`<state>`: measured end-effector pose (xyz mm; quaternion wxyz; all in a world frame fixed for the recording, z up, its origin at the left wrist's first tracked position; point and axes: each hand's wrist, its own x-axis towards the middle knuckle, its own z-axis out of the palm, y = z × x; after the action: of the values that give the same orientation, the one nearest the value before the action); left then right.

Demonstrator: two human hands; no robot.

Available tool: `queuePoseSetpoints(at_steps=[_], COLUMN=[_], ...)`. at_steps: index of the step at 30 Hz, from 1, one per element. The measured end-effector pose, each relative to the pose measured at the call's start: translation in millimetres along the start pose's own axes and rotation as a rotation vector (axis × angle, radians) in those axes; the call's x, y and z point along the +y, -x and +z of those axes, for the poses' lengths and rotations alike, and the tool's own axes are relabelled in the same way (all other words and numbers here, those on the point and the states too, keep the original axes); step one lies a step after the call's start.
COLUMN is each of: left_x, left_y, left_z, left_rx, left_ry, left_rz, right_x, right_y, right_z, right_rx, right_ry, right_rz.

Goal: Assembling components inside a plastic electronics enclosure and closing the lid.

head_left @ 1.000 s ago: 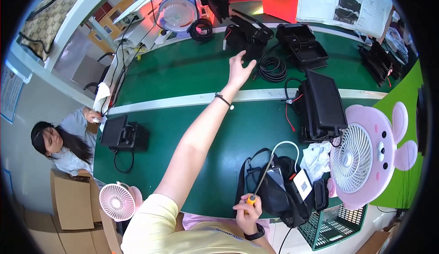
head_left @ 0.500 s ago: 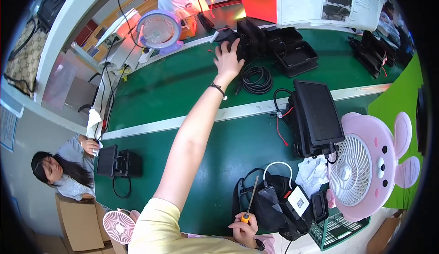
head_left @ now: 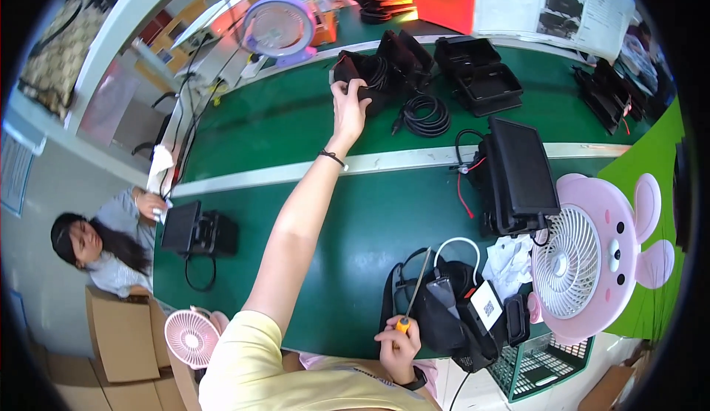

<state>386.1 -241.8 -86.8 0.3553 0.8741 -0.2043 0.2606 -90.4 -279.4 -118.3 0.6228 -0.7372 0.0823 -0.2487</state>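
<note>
My left arm (head_left: pixel 299 222) stretches across the green bench. Its hand (head_left: pixel 350 108) grips the near side of a black plastic box (head_left: pixel 376 100), with fingers bent over its edge; a black cable lies coiled in the box. Close to my body, my right hand (head_left: pixel 400 346) is closed round the yellow handle of a screwdriver (head_left: pixel 418 285), its long shaft pointing up and away. Next to that hand lies a black bag (head_left: pixel 436 322) with a white card and a white cable. Just right of the gripped box rests a loose coil of black cable (head_left: pixel 427 116).
An open black case (head_left: pixel 481 78) stands at the back. A black panel unit (head_left: pixel 518 178) with a red wire is at the right, beside a pink fan (head_left: pixel 584 263). Another black unit (head_left: pixel 198 230) stands at the left, near a seated person (head_left: pixel 103 252). A white rail (head_left: pixel 384 161) crosses the bench.
My left hand has gone from spread over the box to gripping its near edge, and the box now sits slightly nearer and turned. My right hand still holds the screwdriver. The view has shifted slightly.
</note>
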Motion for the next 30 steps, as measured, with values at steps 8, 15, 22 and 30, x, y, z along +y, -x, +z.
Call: queuePoseSetpoints(at_steps=[8, 15, 22, 30], left_x=[17, 72, 132, 161], left_y=[84, 190, 275, 315], left_z=[-114, -174, -200, -295], left_rx=[0.018, -0.051, -0.102, 0.026], left_ry=[-0.151, -0.287, -0.378, -0.357], left_rz=[-0.208, -0.218, 0.048, 0.113], right_x=[-1, 13, 10, 7], right_y=[2, 6, 11, 11], right_z=[6, 4, 5, 8], right_rx=[-0.009, -0.029, -0.001, 0.071], right_ry=[0.017, 0.131, 0.108, 0.113], right_rz=[-0.103, -0.202, -0.071, -0.108])
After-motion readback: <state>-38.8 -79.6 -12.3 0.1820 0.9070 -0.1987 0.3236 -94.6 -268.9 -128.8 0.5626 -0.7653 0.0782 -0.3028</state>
